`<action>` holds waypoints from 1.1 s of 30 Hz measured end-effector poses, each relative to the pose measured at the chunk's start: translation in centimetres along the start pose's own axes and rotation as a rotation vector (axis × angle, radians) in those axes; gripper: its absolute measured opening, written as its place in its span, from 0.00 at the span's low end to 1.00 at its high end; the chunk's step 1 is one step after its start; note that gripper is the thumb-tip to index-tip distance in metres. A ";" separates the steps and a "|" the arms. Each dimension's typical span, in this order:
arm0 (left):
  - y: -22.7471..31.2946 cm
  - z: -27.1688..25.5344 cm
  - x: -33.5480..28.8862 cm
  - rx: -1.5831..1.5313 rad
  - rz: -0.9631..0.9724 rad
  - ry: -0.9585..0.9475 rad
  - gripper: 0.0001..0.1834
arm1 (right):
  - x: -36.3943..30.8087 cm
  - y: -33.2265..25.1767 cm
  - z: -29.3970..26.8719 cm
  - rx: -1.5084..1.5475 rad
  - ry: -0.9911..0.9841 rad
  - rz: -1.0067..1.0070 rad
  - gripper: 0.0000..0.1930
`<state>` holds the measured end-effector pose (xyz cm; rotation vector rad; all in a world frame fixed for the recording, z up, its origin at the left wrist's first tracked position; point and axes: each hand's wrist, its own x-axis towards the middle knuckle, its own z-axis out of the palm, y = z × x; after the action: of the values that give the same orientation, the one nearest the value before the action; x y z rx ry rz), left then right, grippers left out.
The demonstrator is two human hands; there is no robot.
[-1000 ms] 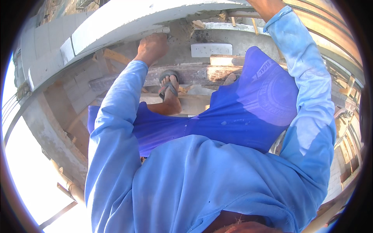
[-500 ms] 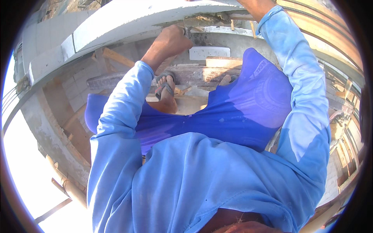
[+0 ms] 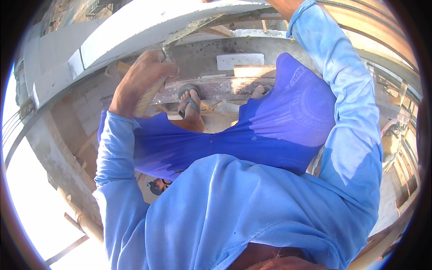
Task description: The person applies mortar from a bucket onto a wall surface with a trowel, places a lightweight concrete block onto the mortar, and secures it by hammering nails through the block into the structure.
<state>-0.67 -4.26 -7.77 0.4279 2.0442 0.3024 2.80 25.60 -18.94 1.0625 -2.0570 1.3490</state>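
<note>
My left hand (image 3: 146, 74) is closed round the pale handle of a trowel (image 3: 193, 30). The narrow blade, smeared with grey mortar, points up and right along the lower side of a white block wall (image 3: 130, 29). At the top edge, my right hand (image 3: 284, 6) reaches over the far end of that wall. Only its wrist and back show, so its fingers and anything in them are out of sight. Both arms wear light blue sleeves.
Below lie worn wooden planks (image 3: 216, 87), with my sandalled foot (image 3: 190, 100) on them. A white rectangular piece (image 3: 240, 61) rests against the grey concrete beyond. Long bars (image 3: 364, 13) run at upper right. Part of a person (image 3: 158, 185) shows far below.
My left hand has swung left and back toward me, bringing the trowel's blade and handle into clearer sight. The right arm has shifted slightly up and left.
</note>
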 end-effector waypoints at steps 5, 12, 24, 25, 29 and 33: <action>-2.6 4.5 4.0 0.030 0.225 -0.164 0.10 | 1.7 -3.8 0.0 -0.020 0.080 0.002 0.04; -1.3 5.6 10.6 -0.273 0.305 -0.214 0.12 | 2.0 2.9 1.0 -0.466 -0.328 0.101 0.14; -4.6 -2.9 5.3 0.147 0.228 -0.184 0.18 | 5.0 -2.9 0.8 -0.461 -0.357 0.820 0.30; -5.8 -3.0 5.9 0.232 0.241 -0.159 0.18 | 5.4 -2.8 0.7 -0.450 -0.408 0.845 0.31; -12.4 0.1 11.4 0.557 0.384 -0.016 0.23 | 6.9 -4.0 0.6 -0.347 -0.441 0.876 0.34; -14.0 2.6 15.7 0.617 0.375 0.099 0.22 | 7.1 -4.2 1.6 -0.491 -0.417 0.966 0.34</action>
<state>-7.88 -10.29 -26.78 1.2011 2.1209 -0.1011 1.98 20.73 -12.09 0.0843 -3.2012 0.8829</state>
